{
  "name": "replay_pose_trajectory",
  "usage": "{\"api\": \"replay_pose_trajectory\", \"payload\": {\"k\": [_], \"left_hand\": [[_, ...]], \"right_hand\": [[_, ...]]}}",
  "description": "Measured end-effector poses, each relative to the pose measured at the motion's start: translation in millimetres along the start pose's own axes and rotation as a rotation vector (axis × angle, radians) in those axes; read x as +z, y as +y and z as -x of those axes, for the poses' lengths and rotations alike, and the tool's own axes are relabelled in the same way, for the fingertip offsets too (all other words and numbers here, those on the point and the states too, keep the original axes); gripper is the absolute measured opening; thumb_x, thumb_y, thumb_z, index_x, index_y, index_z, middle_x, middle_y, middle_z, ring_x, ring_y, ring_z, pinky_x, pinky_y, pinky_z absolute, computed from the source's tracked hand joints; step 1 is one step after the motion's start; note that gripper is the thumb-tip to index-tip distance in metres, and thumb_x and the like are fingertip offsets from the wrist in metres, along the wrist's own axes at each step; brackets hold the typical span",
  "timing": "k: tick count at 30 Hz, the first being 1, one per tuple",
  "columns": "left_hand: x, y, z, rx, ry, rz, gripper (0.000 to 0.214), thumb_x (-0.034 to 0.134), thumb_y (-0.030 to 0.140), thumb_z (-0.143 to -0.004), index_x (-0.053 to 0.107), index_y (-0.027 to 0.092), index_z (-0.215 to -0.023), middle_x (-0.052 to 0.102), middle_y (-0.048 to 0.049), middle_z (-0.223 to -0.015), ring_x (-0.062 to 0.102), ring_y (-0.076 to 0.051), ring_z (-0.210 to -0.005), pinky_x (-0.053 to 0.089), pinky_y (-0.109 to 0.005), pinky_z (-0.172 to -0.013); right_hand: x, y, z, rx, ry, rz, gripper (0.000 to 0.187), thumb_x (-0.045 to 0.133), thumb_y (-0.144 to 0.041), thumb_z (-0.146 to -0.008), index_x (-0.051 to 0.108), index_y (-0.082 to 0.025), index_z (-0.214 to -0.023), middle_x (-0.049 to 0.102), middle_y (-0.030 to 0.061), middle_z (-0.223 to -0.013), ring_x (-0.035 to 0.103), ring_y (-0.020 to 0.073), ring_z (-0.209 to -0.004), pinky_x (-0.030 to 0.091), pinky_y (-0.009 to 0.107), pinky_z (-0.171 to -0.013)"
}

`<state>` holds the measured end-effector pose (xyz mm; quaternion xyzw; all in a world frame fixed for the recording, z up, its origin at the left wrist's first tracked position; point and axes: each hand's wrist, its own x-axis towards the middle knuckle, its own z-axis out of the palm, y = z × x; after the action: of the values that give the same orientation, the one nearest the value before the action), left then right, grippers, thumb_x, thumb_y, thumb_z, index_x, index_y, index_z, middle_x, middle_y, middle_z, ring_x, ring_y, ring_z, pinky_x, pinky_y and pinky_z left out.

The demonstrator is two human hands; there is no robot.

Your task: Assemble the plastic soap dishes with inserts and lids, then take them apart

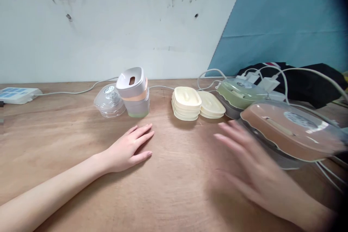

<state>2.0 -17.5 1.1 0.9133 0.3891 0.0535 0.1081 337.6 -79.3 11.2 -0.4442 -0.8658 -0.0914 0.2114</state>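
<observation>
My left hand [129, 148] lies flat on the wooden table [174, 195], fingers spread and holding nothing. Just beyond it stands a tilted stack of nested cups [133, 92], the top one white with a slot in its base. Beside that stack sit clear plastic lids or bowls [107, 105]. Blurred by motion, my right hand [252, 166] is open above the table at the right, its fingers apart. Nearest to it is an orange container [280, 130] with a clear cover. Stacked cream lids [187, 103] and a second, lower stack of cream lids [212, 104] stand ahead, between my hands.
A green container [239, 92] with a clear cover stands behind the orange one. White plugs [269, 83] and cables loop around them, with black fabric [312, 79] behind. A white power strip [19, 95] lies at the far left. A white wall [122, 29] borders the table's back edge.
</observation>
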Motion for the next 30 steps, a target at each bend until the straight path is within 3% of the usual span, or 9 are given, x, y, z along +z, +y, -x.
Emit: {"api": "replay_pose_trajectory", "payload": {"k": [3, 5, 7, 12, 30], "left_hand": [[-1.7, 2, -2, 0.031, -0.011, -0.001, 0.056, 0.038, 0.044, -0.092, 0.028, 0.018, -0.140, 0.021, -0.0087, -0.149, 0.020, -0.023, -0.137, 0.016, -0.044, -0.112], [-2.5, 3, -3, 0.034, -0.023, -0.002, 0.057, 0.039, 0.044, -0.092, 0.027, 0.017, -0.141, 0.021, -0.0093, -0.149, 0.019, -0.022, -0.137, 0.016, -0.043, -0.112], [-3.2, 3, -3, 0.029, -0.036, -0.007, 0.058, 0.038, 0.044, -0.091, 0.027, 0.016, -0.141, 0.019, -0.0096, -0.149, 0.017, -0.022, -0.138, 0.015, -0.042, -0.113], [-4.9, 1, -2, 0.057, -0.054, 0.004, 0.062, 0.040, 0.046, -0.090, 0.022, 0.018, -0.142, 0.017, -0.0069, -0.149, 0.013, -0.021, -0.138, 0.011, -0.041, -0.113], [-6.4, 1, -2, 0.052, -0.090, -0.012, 0.061, 0.039, 0.048, -0.090, 0.023, 0.019, -0.142, 0.015, -0.0055, -0.150, 0.012, -0.021, -0.139, 0.011, -0.042, -0.113]], "right_hand": [[29, -16, -31, -0.133, -0.271, -0.099, 0.064, 0.044, -0.037, -0.088, 0.016, -0.023, -0.144, 0.023, 0.0064, -0.150, 0.015, 0.0287, -0.138, 0.031, 0.054, -0.106], [43, -19, -52, -0.155, -0.409, -0.171, 0.060, 0.037, -0.040, -0.091, 0.017, -0.021, -0.144, 0.024, 0.0071, -0.149, 0.017, 0.0268, -0.137, 0.028, 0.053, -0.107], [51, -19, -70, -0.170, -0.462, -0.228, 0.057, 0.034, -0.042, -0.092, 0.021, -0.021, -0.143, 0.024, 0.0073, -0.149, 0.018, 0.0260, -0.137, 0.024, 0.053, -0.109], [60, -21, -91, -0.166, -0.428, -0.297, 0.053, 0.034, -0.043, -0.092, 0.030, -0.021, -0.141, 0.026, 0.0071, -0.148, 0.019, 0.0254, -0.137, 0.024, 0.050, -0.109], [61, -21, -88, -0.188, -0.418, -0.268, 0.051, 0.032, -0.041, -0.093, 0.032, -0.019, -0.140, 0.028, 0.0088, -0.148, 0.020, 0.0243, -0.137, 0.026, 0.050, -0.108]]}}
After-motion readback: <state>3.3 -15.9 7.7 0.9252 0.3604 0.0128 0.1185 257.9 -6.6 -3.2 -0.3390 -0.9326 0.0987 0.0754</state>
